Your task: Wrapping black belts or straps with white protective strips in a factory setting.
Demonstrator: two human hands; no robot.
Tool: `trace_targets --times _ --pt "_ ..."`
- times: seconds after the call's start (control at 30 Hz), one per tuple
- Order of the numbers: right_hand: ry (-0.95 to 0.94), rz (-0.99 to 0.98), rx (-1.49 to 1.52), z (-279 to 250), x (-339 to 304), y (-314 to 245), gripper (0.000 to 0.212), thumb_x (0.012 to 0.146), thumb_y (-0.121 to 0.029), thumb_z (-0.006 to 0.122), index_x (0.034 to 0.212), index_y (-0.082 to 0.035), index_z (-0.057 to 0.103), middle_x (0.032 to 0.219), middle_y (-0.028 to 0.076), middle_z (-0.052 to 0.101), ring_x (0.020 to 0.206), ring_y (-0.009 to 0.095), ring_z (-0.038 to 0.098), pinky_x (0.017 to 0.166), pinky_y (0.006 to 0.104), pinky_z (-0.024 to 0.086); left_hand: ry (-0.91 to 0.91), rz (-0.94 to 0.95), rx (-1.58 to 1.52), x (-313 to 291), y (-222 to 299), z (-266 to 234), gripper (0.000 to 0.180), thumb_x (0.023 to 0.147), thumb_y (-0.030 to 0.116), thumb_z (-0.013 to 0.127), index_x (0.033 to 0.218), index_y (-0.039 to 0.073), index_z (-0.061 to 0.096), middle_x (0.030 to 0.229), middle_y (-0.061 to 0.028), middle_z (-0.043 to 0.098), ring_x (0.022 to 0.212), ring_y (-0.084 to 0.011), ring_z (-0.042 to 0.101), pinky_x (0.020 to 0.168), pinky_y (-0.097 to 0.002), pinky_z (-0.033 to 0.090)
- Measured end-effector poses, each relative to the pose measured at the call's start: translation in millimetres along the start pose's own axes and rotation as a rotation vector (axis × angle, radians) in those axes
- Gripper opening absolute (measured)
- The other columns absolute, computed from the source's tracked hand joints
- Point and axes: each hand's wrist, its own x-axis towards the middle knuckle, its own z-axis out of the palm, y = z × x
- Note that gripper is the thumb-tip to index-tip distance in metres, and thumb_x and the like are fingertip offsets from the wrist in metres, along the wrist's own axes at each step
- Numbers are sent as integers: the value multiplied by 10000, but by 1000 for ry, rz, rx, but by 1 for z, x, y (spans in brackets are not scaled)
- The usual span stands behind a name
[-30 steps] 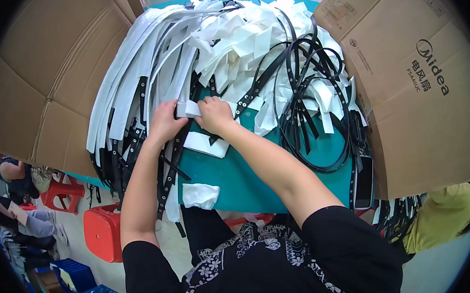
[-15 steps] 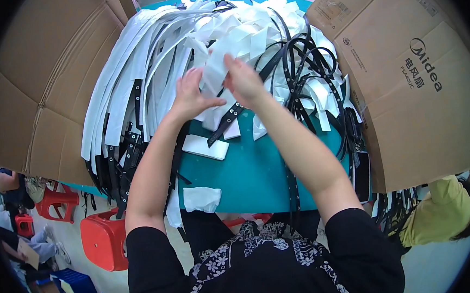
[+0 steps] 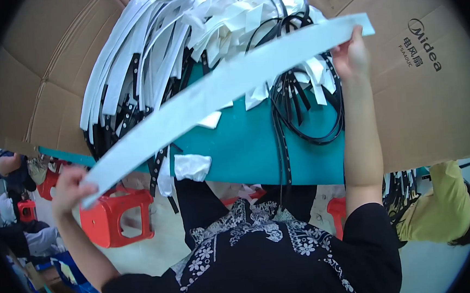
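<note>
A long white strip (image 3: pixel 225 82) is stretched slantwise across the view, from low at the left to high at the right. My left hand (image 3: pixel 70 189) grips its lower end beyond the table's near left edge, with the fingers slightly blurred. At the far right, my right hand (image 3: pixel 353 56) pinches the upper end in front of a cardboard panel. Behind the strip lies a heap of white strips (image 3: pixel 237 24). Black belts with metal eyelets (image 3: pixel 137 82) lie at the left, many in white sleeves. Bare black belts (image 3: pixel 321 137) loop at the right.
A teal table (image 3: pixel 241 157) carries the pile. Cardboard panels stand at the left (image 3: pixel 33 68) and right (image 3: pixel 406 107). A crumpled white piece (image 3: pixel 193 167) lies at the near edge. Red stools (image 3: pixel 109 223) stand below. A person in a yellow top (image 3: pixel 438 208) is at the right.
My hands have moved apart from the middle of the pile, the left down and left, the right up and right. The white strip is now drawn out between them.
</note>
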Motion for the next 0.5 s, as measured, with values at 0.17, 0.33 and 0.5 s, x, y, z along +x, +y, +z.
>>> trace_targets --times 0.17,0.33,0.5 --pt "-138 374 -92 -11 -125 61 249 959 -275 451 1041 -54 532 827 24 592 681 83 557 591 211 471 13 -733 -176 -199 -187 98 170 672 154 766 762 37 684 659 -21 635 598 -121 592 561 -262 466" --pt "-376 512 -508 12 -237 101 224 867 -187 622 749 3 640 665 7 600 614 49 510 533 221 412 -250 -747 453 -186 -190 195 226 790 154 666 979 30 657 861 -82 654 852 -185 605 775 -323 477" --pt "-554 386 -603 27 -275 101 205 863 -208 618 870 -9 666 709 32 640 672 77 573 584 233 449 426 385 345 8 48 218 311 782 77 659 1089 58 614 874 -115 564 799 -222 561 661 -297 446"
